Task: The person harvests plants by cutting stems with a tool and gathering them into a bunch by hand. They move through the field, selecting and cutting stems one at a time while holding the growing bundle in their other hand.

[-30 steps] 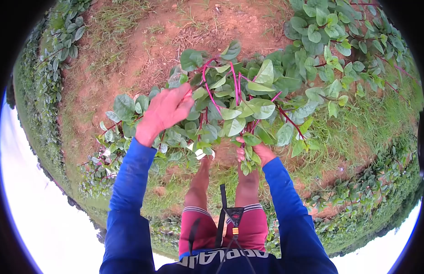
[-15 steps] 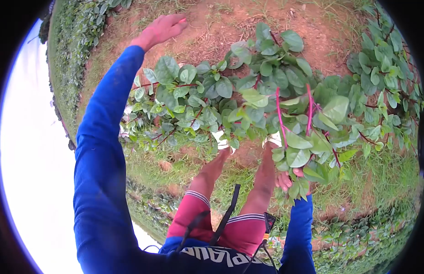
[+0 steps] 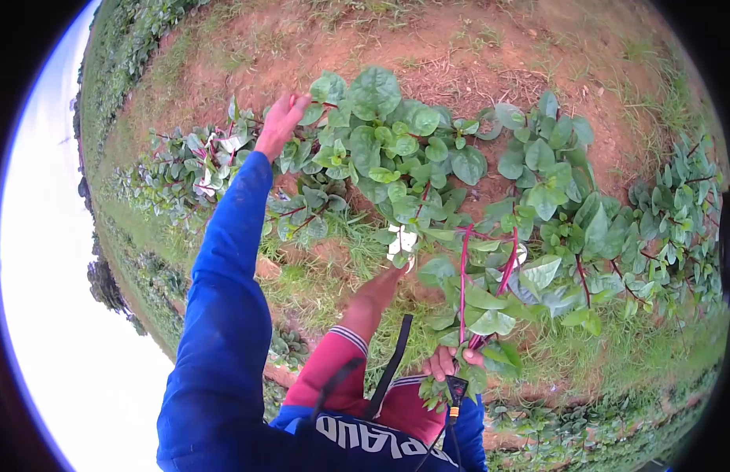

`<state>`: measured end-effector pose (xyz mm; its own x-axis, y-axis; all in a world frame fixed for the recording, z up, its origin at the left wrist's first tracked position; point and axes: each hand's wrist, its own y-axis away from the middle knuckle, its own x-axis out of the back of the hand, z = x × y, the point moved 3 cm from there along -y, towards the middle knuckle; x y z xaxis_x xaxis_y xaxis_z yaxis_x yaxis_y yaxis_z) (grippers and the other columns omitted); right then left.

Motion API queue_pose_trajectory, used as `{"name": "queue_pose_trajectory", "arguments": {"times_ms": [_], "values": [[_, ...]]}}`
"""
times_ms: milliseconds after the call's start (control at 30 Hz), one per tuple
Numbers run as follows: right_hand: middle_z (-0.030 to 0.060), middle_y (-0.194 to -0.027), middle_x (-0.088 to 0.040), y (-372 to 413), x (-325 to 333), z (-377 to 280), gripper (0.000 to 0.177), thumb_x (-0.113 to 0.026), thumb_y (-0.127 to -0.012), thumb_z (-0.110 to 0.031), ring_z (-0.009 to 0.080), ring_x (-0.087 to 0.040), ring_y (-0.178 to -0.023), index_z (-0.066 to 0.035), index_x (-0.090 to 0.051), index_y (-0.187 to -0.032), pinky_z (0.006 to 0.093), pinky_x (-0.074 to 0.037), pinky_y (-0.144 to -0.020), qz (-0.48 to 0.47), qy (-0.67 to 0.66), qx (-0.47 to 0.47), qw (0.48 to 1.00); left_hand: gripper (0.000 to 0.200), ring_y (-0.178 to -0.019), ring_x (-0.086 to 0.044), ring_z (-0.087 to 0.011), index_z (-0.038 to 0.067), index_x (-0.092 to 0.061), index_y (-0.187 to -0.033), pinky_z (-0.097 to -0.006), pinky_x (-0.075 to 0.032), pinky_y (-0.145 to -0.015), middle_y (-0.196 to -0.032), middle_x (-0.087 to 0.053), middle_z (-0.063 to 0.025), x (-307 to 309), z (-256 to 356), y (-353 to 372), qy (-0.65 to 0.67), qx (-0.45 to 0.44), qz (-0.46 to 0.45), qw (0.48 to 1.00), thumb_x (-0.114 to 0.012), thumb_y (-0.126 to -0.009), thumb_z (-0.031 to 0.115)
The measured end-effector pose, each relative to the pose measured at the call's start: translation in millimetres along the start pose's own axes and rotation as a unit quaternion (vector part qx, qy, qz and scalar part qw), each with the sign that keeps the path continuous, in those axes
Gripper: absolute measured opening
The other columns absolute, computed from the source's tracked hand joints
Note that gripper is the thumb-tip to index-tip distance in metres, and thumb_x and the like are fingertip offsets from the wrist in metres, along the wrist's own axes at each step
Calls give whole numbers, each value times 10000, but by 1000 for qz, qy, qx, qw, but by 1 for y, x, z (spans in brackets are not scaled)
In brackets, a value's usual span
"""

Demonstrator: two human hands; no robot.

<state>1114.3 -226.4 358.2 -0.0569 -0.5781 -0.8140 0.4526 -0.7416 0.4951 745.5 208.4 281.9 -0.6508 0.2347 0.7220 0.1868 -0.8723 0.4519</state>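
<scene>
My right hand [image 3: 443, 363], low in the view in front of my shorts, is closed round cut leafy stems [image 3: 464, 283]. They look like Malabar spinach, with long magenta stems and broad green leaves pointing up and away. My left hand [image 3: 282, 122] reaches forward at the left, over a row of the same plants [image 3: 373, 145]. Its fingers are drawn together beside a large leaf [image 3: 310, 115] and a reddish stem. A small pink spot shows at the fingertips; what they pinch, if anything, I cannot make out.
Reddish soil [image 3: 380, 51] with dry grass lies beyond the row. More leafy plants [image 3: 680, 212] stand at the right. Grass [image 3: 333, 267] surrounds my legs, and one white shoe [image 3: 402, 240] shows under the foliage. Dark straps [image 3: 392, 366] hang from my chest.
My left hand has come down from above the bare soil to the plants, its fingers now drawn together. My right hand with the stems is lower and closer to my body. The view has shifted.
</scene>
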Motion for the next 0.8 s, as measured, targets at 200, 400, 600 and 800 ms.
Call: {"name": "queue_pose_trajectory", "arguments": {"times_ms": [200,400,600,800], "values": [[82,-765,-573,-15,2,57,317,-507,-898,-337,274,-585,-752,-54,-593,-1012,464,-445,-815,97,9,-44,994,222,-492,-406,-44,101,-608,-943,-234,-300,-419,-704,-549,30,-28,-4,-41,330,-1,-75,941,-663,-908,313],[76,-781,-575,-3,30,70,329,-559,-885,-298,280,-597,-776,-33,-578,-1080,464,-480,-847,289,-63,-10,955,173,-515,-452,-71,88,-643,-955,-233,-341,-435,-725,-599,-7,1,-51,-47,357,89,29,929,-655,-898,251],[101,-838,-619,24,63,59,334,-579,-879,-266,280,-633,-841,-10,-593,-1092,460,-535,-833,353,2,47,935,218,-495,-357,-16,80,-594,-1113,-194,-272,-402,-699,-487,40,-24,-19,89,326,-31,-3,945,-558,-1015,272],[93,-833,-605,66,128,6,232,-582,-871,-245,277,-625,-818,-31,-588,-958,472,-534,-812,338,20,125,933,125,-651,-439,-21,81,-642,-1046,-215,-359,-556,-737,-523,67,-169,95,263,201,-137,-290,926,-562,-1003,167]]}}
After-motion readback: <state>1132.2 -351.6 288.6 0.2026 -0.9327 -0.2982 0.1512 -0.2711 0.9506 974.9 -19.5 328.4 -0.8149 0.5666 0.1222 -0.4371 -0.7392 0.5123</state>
